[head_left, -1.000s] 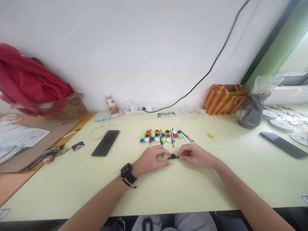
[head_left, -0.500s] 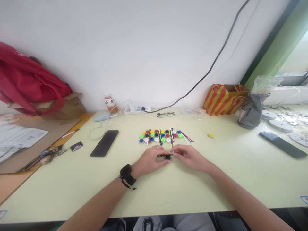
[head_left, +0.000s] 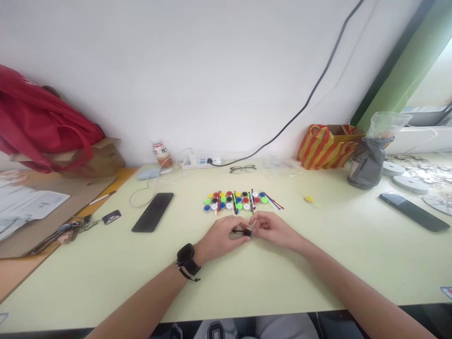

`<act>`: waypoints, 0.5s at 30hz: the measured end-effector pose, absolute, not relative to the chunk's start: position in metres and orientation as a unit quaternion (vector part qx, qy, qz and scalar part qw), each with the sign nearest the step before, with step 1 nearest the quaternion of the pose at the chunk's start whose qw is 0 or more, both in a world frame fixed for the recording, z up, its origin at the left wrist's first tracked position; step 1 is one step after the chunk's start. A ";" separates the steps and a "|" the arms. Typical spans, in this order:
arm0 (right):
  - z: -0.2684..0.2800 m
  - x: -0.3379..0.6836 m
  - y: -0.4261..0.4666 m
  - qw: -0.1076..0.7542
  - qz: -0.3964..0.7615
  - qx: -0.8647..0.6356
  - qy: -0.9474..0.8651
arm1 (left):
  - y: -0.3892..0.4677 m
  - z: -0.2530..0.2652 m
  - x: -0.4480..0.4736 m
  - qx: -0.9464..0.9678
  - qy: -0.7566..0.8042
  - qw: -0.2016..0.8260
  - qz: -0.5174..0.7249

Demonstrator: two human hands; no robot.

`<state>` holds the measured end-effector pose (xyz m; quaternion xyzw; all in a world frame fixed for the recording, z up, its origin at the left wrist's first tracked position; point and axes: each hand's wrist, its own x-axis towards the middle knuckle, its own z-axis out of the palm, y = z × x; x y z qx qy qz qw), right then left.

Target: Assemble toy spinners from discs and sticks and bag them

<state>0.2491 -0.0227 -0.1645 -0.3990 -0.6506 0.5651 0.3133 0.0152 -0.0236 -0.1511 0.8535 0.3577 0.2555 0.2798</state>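
Observation:
My left hand (head_left: 226, 238), with a ring and a black watch at the wrist, pinches a small black round piece (head_left: 247, 232) between thumb and fingers. A thin black stick (head_left: 238, 230) juts out leftward from this piece, under the curled fingers. My right hand (head_left: 273, 230) has its fingers bent together, with the tips at the piece's right side; exactly what they grip is partly hidden. Just beyond both hands lie rows of coloured discs (head_left: 229, 205) in clear rims. Thin coloured strips (head_left: 273, 201) lie across the rows and at their right end.
A black phone (head_left: 153, 212) lies left, another phone (head_left: 414, 212) far right. Glasses (head_left: 243, 169), a power strip (head_left: 201, 163) and a bottle (head_left: 161, 153) stand along the wall. A yellow piece (head_left: 308, 199) is right of the rows. A striped bag (head_left: 328, 147) stands at the back right.
The black piece has turned in my fingers, and its stick now shows more plainly on the left. My right fingertips have shifted slightly and curled in closer to it.

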 end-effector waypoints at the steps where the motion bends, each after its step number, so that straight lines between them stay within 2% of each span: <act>1: -0.165 0.249 -0.022 0.317 0.562 -0.403 -0.650 | -0.024 -0.152 0.015 0.855 0.356 0.278 0.256; 6: -0.169 0.247 -0.022 0.339 0.534 -0.400 -0.663 | -0.023 -0.153 0.016 0.867 0.336 0.258 0.261; 15: -0.162 0.247 -0.033 0.319 0.467 -0.408 -0.716 | -0.028 -0.144 0.018 0.880 0.327 0.234 0.251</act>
